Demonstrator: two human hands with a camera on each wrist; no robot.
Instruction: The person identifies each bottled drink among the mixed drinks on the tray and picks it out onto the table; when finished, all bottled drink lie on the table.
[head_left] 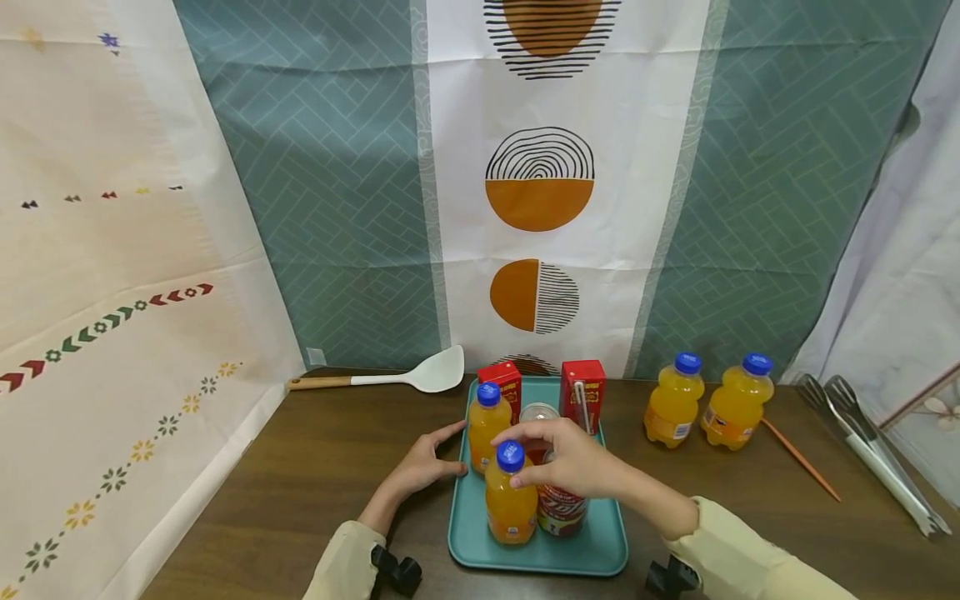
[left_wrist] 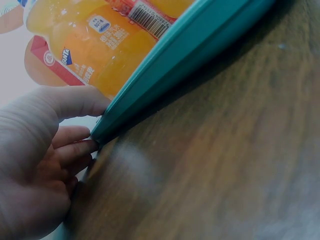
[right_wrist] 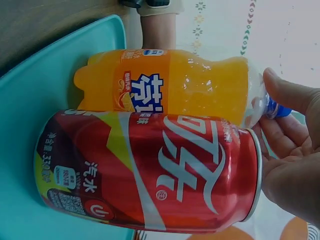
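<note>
My right hand (head_left: 566,457) pinches the neck of an orange soda bottle (head_left: 512,504) just under its blue cap, with thumb and fingers on opposite sides. The bottle stands upright over the front part of a teal tray (head_left: 540,562). Right beside it is a red cola can (right_wrist: 150,170), partly covered by the hand in the head view. My left hand (head_left: 422,465) touches the tray's left rim, thumb and fingertips spread along it. Next to that hand a second orange soda bottle (head_left: 486,427) stands on the tray.
Two red drink cartons (head_left: 582,392) and another can (head_left: 538,412) occupy the tray's back half. Right of the tray stand two more orange bottles (head_left: 672,404), then a thin orange-brown stick (head_left: 802,460) and metal tongs (head_left: 873,454). A white spatula (head_left: 431,372) lies behind, left.
</note>
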